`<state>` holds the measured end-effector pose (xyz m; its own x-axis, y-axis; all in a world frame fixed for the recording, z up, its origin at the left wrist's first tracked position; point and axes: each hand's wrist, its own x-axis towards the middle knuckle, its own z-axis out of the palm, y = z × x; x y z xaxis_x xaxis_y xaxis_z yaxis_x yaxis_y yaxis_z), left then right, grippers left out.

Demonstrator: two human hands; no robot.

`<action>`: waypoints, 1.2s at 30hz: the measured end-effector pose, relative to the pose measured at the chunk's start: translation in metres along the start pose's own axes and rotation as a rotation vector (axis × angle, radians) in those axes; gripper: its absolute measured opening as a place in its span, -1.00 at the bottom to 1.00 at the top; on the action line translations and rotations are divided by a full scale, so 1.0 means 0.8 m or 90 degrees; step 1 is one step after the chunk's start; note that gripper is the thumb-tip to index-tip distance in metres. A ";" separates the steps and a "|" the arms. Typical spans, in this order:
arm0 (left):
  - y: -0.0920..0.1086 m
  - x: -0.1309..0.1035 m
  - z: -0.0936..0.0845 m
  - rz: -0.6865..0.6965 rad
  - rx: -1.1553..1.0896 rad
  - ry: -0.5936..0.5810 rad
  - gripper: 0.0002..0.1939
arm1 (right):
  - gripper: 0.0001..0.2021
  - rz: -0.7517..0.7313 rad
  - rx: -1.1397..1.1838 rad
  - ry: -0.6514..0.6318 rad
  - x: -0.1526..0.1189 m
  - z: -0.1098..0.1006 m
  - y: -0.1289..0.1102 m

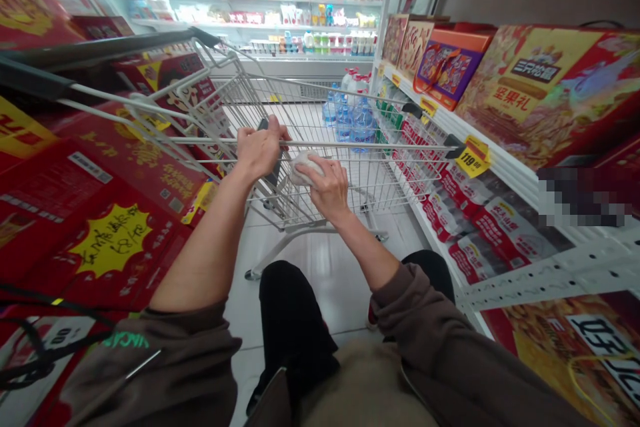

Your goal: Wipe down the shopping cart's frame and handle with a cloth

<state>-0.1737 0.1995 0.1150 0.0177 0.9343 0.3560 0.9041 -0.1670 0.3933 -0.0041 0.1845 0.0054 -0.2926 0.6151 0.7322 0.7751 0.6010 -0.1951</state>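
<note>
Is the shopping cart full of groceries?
No, the shopping cart basket shows only bare wire, while the right hand presses a white cloth.

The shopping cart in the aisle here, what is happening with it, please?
A person stands in a shop aisle behind a silver wire shopping cart. The left hand grips the cart's rear rim. The right hand presses a crumpled white cloth against the same rim. Red gift boxes are stacked on the left, and shelves of boxed goods run along the right. Bottled water stands beyond the cart.
</note>
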 end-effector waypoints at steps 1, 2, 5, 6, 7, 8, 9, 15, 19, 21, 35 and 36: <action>0.000 0.000 -0.001 -0.006 0.014 0.003 -0.04 | -0.51 -0.003 -0.001 0.010 0.001 -0.002 0.000; 0.000 0.000 -0.001 -0.012 0.024 0.007 -0.04 | -0.50 -0.012 -0.004 0.017 0.002 -0.002 0.001; -0.002 0.000 -0.004 -0.026 0.031 0.002 -0.06 | -0.51 -0.044 -0.011 0.006 -0.002 0.001 0.006; -0.003 0.000 -0.006 -0.027 0.029 -0.006 -0.07 | -0.51 -0.043 -0.010 -0.004 -0.005 0.001 0.007; -0.004 -0.001 -0.007 -0.027 0.027 -0.012 -0.07 | -0.51 -0.035 -0.009 -0.013 -0.009 0.001 0.008; -0.005 -0.001 -0.008 -0.028 0.025 -0.016 -0.08 | -0.51 -0.023 -0.006 -0.019 -0.012 0.000 0.007; -0.005 -0.002 -0.009 -0.031 0.023 -0.019 -0.08 | -0.51 -0.011 -0.002 -0.019 -0.013 -0.002 0.006; 0.013 -0.012 -0.002 -0.020 -0.007 0.075 -0.13 | -0.53 -0.005 0.013 0.060 -0.006 -0.001 -0.003; 0.026 -0.016 0.008 0.040 -0.014 0.017 -0.02 | -0.57 0.035 -0.009 0.018 -0.014 0.006 -0.002; 0.027 -0.016 0.011 0.048 -0.015 -0.009 0.02 | -0.56 0.075 -0.017 0.009 -0.016 0.003 -0.004; 0.032 -0.012 0.017 0.029 -0.036 0.010 0.01 | -0.50 0.047 -0.004 0.100 -0.024 -0.014 0.022; 0.035 -0.014 0.019 0.046 -0.029 0.019 -0.02 | -0.52 0.037 -0.005 0.114 -0.022 -0.011 0.024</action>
<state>-0.1419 0.1892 0.1090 0.0682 0.9097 0.4097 0.8805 -0.2480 0.4041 0.0208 0.1812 -0.0057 -0.1433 0.5471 0.8247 0.7924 0.5626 -0.2355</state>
